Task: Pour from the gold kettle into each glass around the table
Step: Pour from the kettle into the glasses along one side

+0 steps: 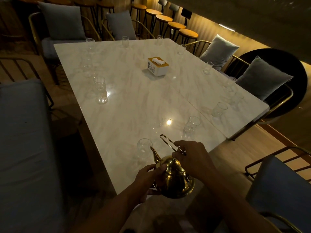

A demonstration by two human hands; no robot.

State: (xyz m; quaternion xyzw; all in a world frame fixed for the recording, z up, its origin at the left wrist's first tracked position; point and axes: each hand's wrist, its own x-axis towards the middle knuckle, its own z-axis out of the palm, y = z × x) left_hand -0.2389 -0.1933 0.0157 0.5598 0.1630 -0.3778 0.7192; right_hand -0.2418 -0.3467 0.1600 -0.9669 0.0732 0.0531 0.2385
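The gold kettle (175, 179) hangs over the near corner of the white marble table (134, 91), its spout pointing up and left toward the rim of the nearest clear glass (143, 146). My right hand (193, 157) grips the kettle's thin wire handle from above. My left hand (148, 180) holds the kettle's body on its left side. More clear glasses stand along the table's edges: one (191, 124) and another (218, 110) to the right, one (100, 89) on the left, several at the far side.
A white tissue box (157, 66) with a yellow lid sits mid-table. Gold-framed chairs with grey cushions (218, 51) ring the table. Round bar stools (175, 26) line the back wall. A blue seat (282, 190) stands close on my right, a grey one (25, 148) on my left.
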